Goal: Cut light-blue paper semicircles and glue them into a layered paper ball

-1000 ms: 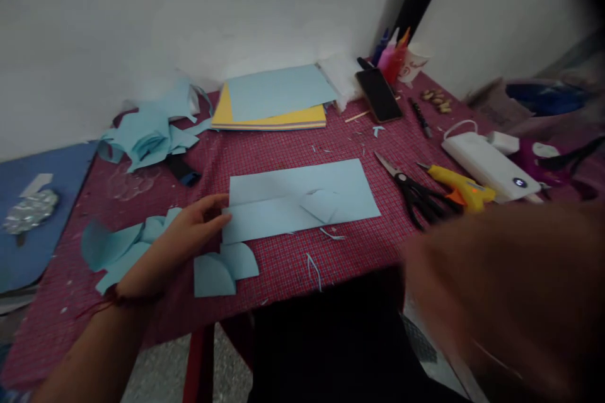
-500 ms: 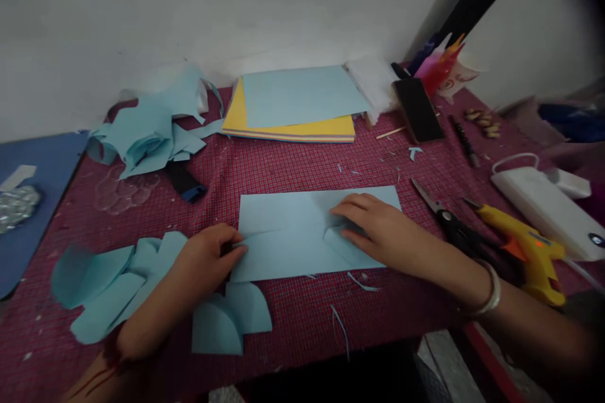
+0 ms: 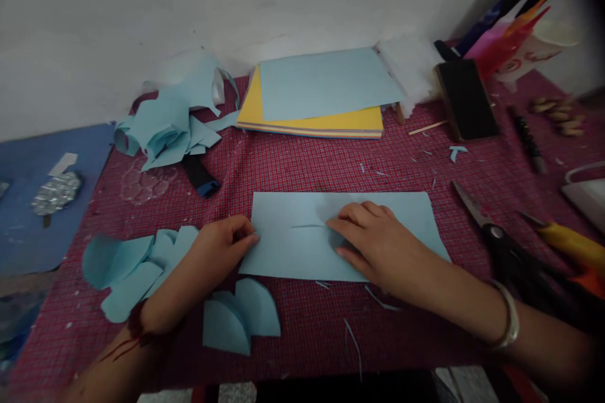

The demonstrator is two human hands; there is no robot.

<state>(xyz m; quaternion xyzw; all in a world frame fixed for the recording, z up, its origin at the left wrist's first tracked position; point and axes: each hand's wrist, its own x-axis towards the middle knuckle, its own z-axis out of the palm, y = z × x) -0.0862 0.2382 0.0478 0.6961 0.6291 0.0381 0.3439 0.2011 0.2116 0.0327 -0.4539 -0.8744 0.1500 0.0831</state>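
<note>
A light blue sheet of paper lies lengthwise on the cloth in front of me, with a short dark crease or slit near its middle. My left hand has its thumb and fingers closed at the left edge of this sheet. Over the sheet's middle, my right hand rests with bent fingers gripping the paper at the end of the line. Its thumb and forefinger show a small gap. Cut rounded blue paper pieces lie just below the sheet, and more blue petal-like pieces lie beside my left forearm.
Black-handled scissors and a yellow glue gun lie to the right. Behind are a stack of coloured paper, a phone and crumpled blue scraps. A marker lies farther right; a blue board is at left.
The view has shifted, so most things sit differently in the picture. The curled fold under my right hand has flattened, and the line in the sheet now shows near its middle.
</note>
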